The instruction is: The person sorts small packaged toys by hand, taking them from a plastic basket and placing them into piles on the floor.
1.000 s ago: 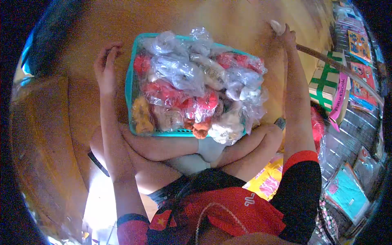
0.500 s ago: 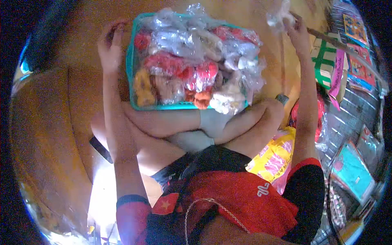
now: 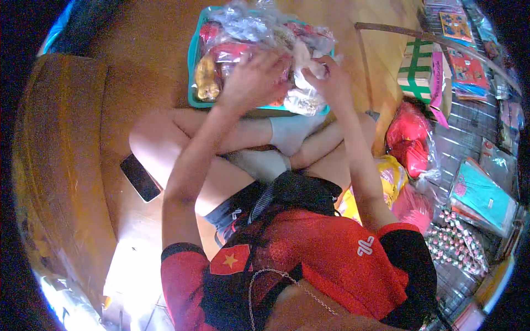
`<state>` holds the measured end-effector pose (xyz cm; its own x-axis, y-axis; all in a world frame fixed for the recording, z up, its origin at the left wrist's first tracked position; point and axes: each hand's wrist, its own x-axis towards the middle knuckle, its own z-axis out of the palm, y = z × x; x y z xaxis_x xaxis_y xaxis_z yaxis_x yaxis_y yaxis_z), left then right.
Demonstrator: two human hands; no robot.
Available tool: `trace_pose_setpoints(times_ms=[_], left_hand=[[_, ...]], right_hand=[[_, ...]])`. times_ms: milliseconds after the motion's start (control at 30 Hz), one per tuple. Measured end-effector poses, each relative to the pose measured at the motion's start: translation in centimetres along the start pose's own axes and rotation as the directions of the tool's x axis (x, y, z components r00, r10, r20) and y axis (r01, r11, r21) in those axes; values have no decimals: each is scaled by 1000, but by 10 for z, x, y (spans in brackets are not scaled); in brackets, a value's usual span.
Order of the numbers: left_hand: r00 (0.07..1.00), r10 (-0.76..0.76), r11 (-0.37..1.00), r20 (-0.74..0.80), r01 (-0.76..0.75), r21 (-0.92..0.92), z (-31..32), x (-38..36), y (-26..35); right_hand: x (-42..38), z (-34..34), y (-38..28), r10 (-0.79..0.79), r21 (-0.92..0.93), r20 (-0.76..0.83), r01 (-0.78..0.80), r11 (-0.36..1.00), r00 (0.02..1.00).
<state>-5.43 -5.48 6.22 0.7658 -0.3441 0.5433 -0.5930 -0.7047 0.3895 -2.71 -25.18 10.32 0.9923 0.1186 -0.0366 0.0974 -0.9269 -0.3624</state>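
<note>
Both forearms reach forward from the seated, cross-legged person, elbows bent, converging over the basket. Left hand sits low over the basket's middle, back of the hand uppermost. It is smeared by motion and I cannot tell from my end whether it grips anything. Right hand is at the basket's right side, fingers curled inward beside a white wrapped bundle. I cannot tell whether the fingers have closed on it or only touch it.

Changed since my earlier views: the hands were spread wide, the left beside the basket's far-left side, the right well out to the right with a pale wrapped piece. Both are now over the basket, and that outer spot on the right shows bare floor. The basket sits higher in my view.

Basket: teal, on the floor just ahead of the person's crossed legs, heaped with plastic-wrapped soft goods. I make out a yellow-brown piece at the near left, grey-white bundles at the back, red among them, and another white bundle at the near edge.

To the right, a clear bag holds something red, near a box strapped in green tape.
</note>
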Motion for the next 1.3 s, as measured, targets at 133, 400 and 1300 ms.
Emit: trace_pose_setpoints(times_ms=[133,400,1300], left_hand=[[996,57,988,70,-67,143,38,-5,9],[998,-48,982,46,38,186,59,-4,-5],[996,-66,991,67,57,123,64,0,-11]], right_hand=[[8,5,-2,-64,-30,-26,63,998,998],[13,11,-8,-113,-55,75,118,992,991],[13,66,14,-215,-204,-100,192,960,971]])
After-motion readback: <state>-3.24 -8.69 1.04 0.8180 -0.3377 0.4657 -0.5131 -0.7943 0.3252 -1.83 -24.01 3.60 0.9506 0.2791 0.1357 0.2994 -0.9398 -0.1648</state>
